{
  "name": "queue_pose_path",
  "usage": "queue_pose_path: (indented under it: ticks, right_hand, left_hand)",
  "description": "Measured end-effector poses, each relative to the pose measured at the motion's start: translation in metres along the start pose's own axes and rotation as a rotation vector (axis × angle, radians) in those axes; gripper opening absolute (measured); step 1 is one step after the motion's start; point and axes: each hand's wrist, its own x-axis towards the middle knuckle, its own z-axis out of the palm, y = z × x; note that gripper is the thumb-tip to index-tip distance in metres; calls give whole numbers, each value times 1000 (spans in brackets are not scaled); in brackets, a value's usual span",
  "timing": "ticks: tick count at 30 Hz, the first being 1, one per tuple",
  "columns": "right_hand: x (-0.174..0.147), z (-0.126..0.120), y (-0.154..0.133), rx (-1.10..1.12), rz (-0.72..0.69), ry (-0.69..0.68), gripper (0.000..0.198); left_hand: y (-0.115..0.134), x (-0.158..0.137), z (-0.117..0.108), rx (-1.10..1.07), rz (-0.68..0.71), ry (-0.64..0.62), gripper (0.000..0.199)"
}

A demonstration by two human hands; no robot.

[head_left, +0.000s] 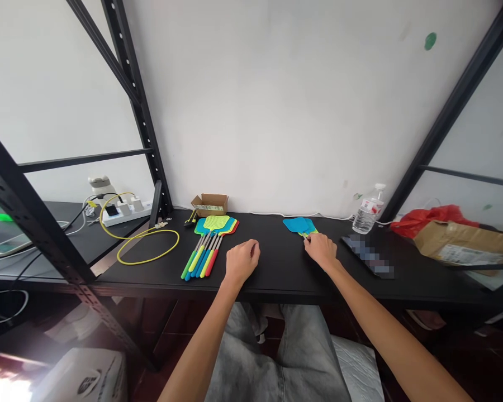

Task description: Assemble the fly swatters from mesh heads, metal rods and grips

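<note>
In the head view, your left hand (243,259) is curled into a loose fist with nothing visible in it, close to the front edge of the black, smooth-topped counter (272,273); you can't tell from here whether it touches the surface. Your right hand (321,248) is lowered over the grey shafts of a small overlapping set of fly swatters with flat blue and green heads (297,224), its fingers bent (whether they actually pinch a shaft is hidden). Those heads point toward the counter's back edge.

To the left of your left hand lies a fanned bunch of fly swatters with yellow, blue, green and red heads (217,223), the matching coloured handles toward the front edge. Just behind the bunch, by the back edge, stands a small brown open cardboard box (212,209); farther left you have a looped yellow cable (128,263). Right of your right hand lies a dark, flat rectangular object (362,255), its face blurred, with a clear plastic bottle with a red-and-white label (368,212) standing behind it near the back edge.
</note>
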Motion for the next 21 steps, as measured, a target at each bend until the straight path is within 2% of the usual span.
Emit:
queue_pose_path:
  ticks: [4,6,8,13,21]
  right_hand:
    - [-7,1,-11,-17,-46,76,33]
    - [-16,0,-22,5,-93,114,34]
    - [-26,1,-34,43,-162,154,35]
    - [-44,8,-55,145,-281,153,34]
    - [-46,13,-52,188,-341,156,34]
  left_hand:
    - [-2,1,4,266,-221,192,23]
    - [-4,2,8,361,-317,222,27]
    - [-5,2,12,386,-362,197,30]
    - [-5,1,14,336,-352,141,24]
    - [-8,0,12,380,-313,127,23]
